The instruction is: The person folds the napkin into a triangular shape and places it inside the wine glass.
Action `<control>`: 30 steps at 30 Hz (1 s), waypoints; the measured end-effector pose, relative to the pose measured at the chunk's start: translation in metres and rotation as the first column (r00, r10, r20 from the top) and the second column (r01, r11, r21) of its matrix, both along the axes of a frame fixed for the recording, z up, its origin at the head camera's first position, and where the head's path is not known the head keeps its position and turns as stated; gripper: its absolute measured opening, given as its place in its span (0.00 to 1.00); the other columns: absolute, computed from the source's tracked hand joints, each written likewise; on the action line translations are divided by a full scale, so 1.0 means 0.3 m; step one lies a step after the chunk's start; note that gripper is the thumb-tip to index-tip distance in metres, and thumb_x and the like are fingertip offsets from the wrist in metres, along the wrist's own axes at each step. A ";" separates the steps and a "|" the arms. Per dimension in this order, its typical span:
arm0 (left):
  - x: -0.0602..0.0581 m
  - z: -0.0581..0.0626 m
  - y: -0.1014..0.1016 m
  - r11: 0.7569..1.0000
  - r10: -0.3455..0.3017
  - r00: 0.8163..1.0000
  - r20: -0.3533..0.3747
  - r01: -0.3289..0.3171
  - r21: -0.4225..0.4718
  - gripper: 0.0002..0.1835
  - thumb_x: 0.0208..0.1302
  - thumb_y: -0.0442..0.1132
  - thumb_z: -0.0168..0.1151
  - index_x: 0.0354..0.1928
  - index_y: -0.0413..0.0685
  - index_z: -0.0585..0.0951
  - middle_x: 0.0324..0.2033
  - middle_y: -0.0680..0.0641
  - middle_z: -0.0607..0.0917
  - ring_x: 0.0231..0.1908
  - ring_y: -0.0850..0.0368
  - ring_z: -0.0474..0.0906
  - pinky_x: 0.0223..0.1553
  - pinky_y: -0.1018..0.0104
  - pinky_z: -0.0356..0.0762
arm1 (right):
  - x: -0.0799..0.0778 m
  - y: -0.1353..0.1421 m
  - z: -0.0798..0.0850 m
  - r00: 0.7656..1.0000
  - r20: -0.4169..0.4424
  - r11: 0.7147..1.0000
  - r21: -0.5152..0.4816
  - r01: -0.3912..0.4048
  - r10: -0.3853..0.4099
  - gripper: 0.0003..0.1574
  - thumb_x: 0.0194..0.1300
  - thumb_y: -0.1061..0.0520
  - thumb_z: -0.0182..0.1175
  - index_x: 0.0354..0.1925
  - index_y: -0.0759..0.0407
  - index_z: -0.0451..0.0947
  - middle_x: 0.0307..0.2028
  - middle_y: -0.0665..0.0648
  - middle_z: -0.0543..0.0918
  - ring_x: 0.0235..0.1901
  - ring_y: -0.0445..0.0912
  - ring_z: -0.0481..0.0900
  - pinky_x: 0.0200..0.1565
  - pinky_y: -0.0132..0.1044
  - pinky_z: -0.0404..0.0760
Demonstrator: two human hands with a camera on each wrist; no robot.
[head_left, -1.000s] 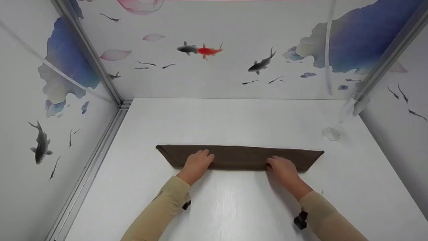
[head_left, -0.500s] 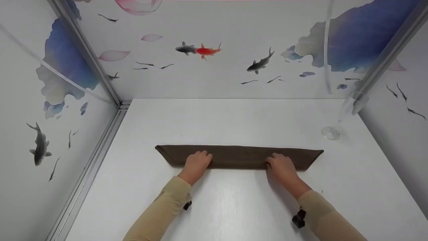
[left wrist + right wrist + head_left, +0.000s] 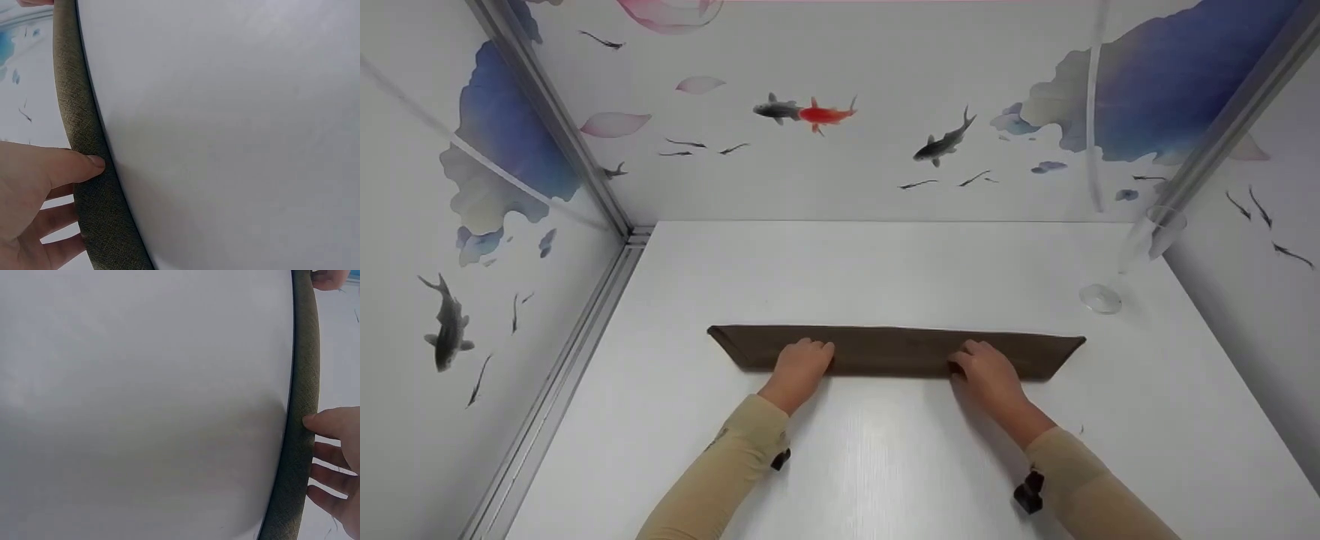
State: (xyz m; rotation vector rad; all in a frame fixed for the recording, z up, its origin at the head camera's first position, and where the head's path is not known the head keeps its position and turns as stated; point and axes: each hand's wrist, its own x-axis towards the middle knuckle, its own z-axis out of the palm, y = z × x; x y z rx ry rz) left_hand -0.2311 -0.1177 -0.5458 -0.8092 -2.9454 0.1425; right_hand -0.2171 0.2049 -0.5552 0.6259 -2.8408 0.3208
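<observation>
A brown woven cloth (image 3: pixel 892 352), folded into a long strip with slanted ends, lies across the white table. My left hand (image 3: pixel 801 367) grips its near edge left of the middle. In the left wrist view the thumb (image 3: pixel 93 163) presses the near face of the fold while the fingers reach round its other side. Right of the middle, my right hand (image 3: pixel 988 371) holds the same edge. Its thumb (image 3: pixel 320 423) shows against the near face in the right wrist view, with the fingers behind the cloth. The fingertips are partly hidden.
A clear stemmed glass (image 3: pixel 1101 298) stands at the back right of the white table (image 3: pixel 855 270). White panels printed with fish and petals enclose the back and sides, with metal rails (image 3: pixel 555 112) at the corners.
The near edge of the cloth has shifted slightly away from me. My right hand has slid a little to the left along it; the left hand has barely moved.
</observation>
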 end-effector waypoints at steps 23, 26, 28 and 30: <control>0.005 0.017 -0.003 0.998 -0.004 0.996 0.087 -0.001 0.066 0.10 0.64 0.29 0.63 0.47 0.42 0.81 0.38 0.45 0.81 0.41 0.50 0.80 0.43 0.60 0.79 | -0.014 0.004 0.027 0.984 0.175 1.000 -0.006 0.025 -0.024 0.11 0.59 0.71 0.65 0.39 0.62 0.77 0.32 0.56 0.81 0.35 0.52 0.78 0.38 0.45 0.79; 0.007 0.017 0.002 0.996 -0.026 1.000 0.009 0.025 0.087 0.12 0.61 0.28 0.66 0.46 0.45 0.81 0.38 0.46 0.80 0.41 0.50 0.79 0.40 0.59 0.79 | -0.022 0.002 0.031 0.979 0.201 1.000 -0.013 0.026 -0.023 0.11 0.60 0.71 0.63 0.38 0.60 0.75 0.28 0.54 0.79 0.32 0.50 0.77 0.37 0.44 0.78; 0.009 0.018 0.007 0.992 -0.047 0.998 -0.034 0.051 0.113 0.13 0.59 0.29 0.69 0.44 0.47 0.81 0.37 0.46 0.79 0.40 0.50 0.78 0.38 0.59 0.79 | -0.027 0.000 0.033 0.978 0.210 1.000 -0.006 0.022 -0.021 0.10 0.60 0.71 0.63 0.38 0.60 0.74 0.28 0.53 0.78 0.32 0.50 0.77 0.37 0.44 0.77; 0.011 0.016 0.012 0.990 -0.066 0.997 -0.050 0.072 0.124 0.14 0.56 0.31 0.71 0.43 0.48 0.81 0.37 0.47 0.79 0.39 0.51 0.78 0.37 0.60 0.79 | -0.030 -0.002 0.033 0.976 0.218 1.000 0.003 0.024 -0.024 0.10 0.61 0.71 0.63 0.38 0.60 0.75 0.28 0.53 0.78 0.33 0.50 0.77 0.38 0.44 0.77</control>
